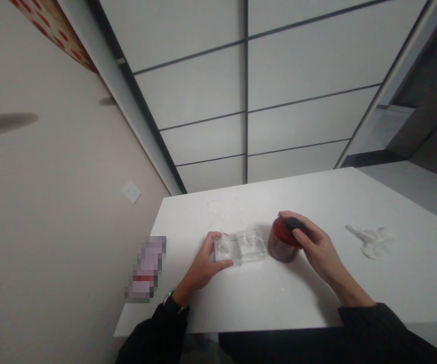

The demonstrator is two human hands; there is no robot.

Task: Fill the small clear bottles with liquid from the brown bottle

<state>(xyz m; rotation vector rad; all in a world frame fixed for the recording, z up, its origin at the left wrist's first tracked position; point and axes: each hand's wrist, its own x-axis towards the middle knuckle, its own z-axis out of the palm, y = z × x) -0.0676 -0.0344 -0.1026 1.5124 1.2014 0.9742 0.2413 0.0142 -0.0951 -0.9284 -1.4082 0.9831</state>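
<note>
A clear plastic container (254, 250) with two box-like sections and rounded clear parts on top lies on the white table. My left hand (202, 264) grips its left end, thumb along the near side and fingers at the far side. Just right of the container, close to its end, is a dark red see-through jar (280, 247) with a black part (293, 223) on top. My right hand (319, 247) wraps round the jar's upper right side, with the thumb near the black part. The jar leans slightly, and whether its base rests on the table I cannot tell.
Crumpled white tissue (374, 243) lies on the table (264, 308) to the right. A blurred-out pinkish item (148, 268) is at the left edge by the wall. Behind the table stand white panels with dark strips (199, 96). A socket (131, 192) is on the left wall.
</note>
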